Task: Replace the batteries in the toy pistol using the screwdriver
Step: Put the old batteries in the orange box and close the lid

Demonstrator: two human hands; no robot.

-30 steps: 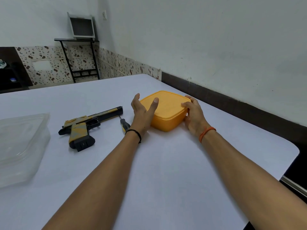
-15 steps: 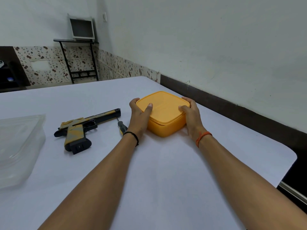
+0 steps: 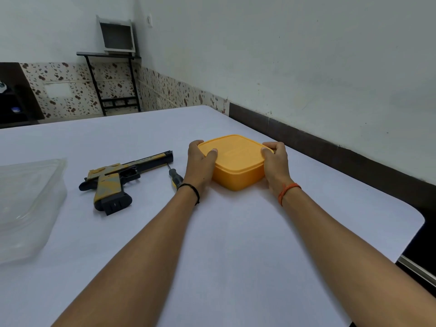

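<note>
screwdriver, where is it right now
The screwdriver lies on the table, between the toy pistol and the left hand, partly hidden behind that wrist.

- The screwdriver (image 3: 175, 176) lies just beside the toy pistol (image 3: 122, 179); the left hand (image 3: 200, 164) and wrist cover the handle's near end.
- The closed lid hides whatever the yellow box (image 3: 236, 161) holds.
- Both hands' fingers curl out of sight behind the box's far corners.
- The clear plastic container (image 3: 28, 206), at the table's (image 3: 236, 256) left edge, is cut off by the picture's left edge.
- The lettering on the pistol's slide is too small to read.
</note>
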